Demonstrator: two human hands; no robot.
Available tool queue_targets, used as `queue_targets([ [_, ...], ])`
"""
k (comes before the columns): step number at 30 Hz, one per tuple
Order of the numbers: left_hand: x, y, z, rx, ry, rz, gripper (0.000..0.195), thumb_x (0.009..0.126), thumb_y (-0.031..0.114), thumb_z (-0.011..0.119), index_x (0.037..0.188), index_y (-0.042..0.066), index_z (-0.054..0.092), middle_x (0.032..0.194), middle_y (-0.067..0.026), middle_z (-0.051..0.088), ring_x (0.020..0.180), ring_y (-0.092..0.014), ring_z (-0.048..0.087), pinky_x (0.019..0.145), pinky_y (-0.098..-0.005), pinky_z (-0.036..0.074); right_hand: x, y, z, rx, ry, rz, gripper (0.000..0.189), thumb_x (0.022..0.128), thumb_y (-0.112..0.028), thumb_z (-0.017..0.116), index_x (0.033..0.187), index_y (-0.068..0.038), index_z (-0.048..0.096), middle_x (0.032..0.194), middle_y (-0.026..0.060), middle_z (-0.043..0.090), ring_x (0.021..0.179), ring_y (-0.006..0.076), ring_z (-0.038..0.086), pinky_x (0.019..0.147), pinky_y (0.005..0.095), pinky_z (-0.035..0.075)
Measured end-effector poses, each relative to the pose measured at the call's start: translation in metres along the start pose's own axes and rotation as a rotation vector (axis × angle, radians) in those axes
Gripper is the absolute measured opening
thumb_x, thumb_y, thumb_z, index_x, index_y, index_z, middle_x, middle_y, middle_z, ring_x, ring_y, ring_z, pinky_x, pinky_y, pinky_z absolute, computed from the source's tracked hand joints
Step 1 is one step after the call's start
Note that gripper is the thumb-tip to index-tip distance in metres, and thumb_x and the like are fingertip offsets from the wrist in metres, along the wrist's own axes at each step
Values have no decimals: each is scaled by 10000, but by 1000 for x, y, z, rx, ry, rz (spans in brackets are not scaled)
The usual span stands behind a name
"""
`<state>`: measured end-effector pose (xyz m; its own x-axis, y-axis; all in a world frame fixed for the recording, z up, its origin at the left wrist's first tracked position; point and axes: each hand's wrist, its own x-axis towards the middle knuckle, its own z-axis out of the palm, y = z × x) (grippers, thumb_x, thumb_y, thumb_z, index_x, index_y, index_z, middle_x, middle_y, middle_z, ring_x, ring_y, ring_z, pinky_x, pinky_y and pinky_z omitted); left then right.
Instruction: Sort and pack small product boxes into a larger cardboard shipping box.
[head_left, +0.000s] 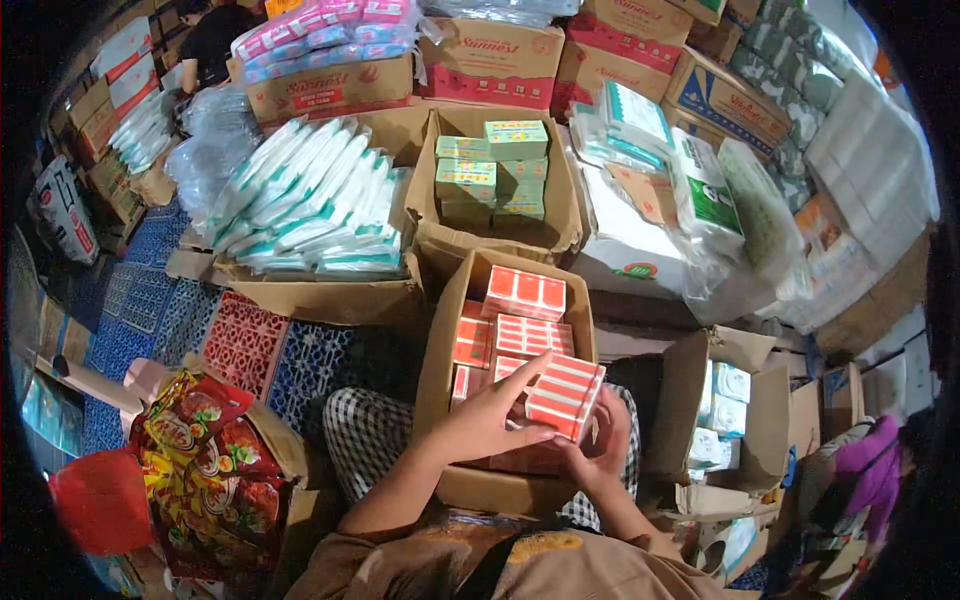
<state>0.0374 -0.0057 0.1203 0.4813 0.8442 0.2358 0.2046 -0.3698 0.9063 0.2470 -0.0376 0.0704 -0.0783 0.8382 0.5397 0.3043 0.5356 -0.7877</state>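
Observation:
Between my two hands is a red and white striped small carton (564, 397), tilted above an open cardboard box (442, 360) that stands between my knees. My left hand (480, 420) reaches across its left side, thumb along the lower edge and index finger at the top left corner. My right hand (604, 435) supports it from the right and below, with part of the palm hidden. Several similar red and white cartons (525, 292) are stacked inside the box. Whether more than one carton is held, I cannot tell.
Ahead stand a box of green cartons (517, 141) and a box of white and teal plastic packs (315, 202). Red and yellow packets (217, 480) fill a box at lower left. White packs (729, 397) sit in a box at right. People are at upper left (214, 45) and lower right (866, 465).

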Motion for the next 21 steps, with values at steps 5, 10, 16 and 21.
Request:
queue_targets([
  [5,8,-10,-5,-181,-86,-21,975,692,198,807,1441,51,199,1395,-154,370,1278,-232,372,1042,-349,320,14,-12,-5,-15,-203,-50,701,715,-144,775,1289,-2,399,1279,231,471,1179,349,475,979,396,372],
  [10,5,-15,-4,-287,28,-79,888,688,173,811,1394,36,290,1330,-120,443,1226,-191,431,1019,-336,349,22,-10,-2,29,-289,34,758,712,-155,768,1332,-7,358,1346,232,397,1221,349,434,1014,411,333],
  [16,3,-10,-9,-621,334,-165,780,695,77,786,1333,14,343,1250,-104,486,1159,-175,484,982,-324,387,37,-23,12,-269,-366,-54,911,612,-199,828,1357,-33,329,1354,229,358,1234,392,379,1016,455,322],
  [21,4,-20,-5,-506,456,-180,720,759,143,754,1327,8,333,1243,-114,486,1127,-167,501,950,-323,414,41,-11,24,-379,-223,-60,837,592,-141,814,1301,-32,382,1246,210,412,1148,384,427,977,459,359],
])
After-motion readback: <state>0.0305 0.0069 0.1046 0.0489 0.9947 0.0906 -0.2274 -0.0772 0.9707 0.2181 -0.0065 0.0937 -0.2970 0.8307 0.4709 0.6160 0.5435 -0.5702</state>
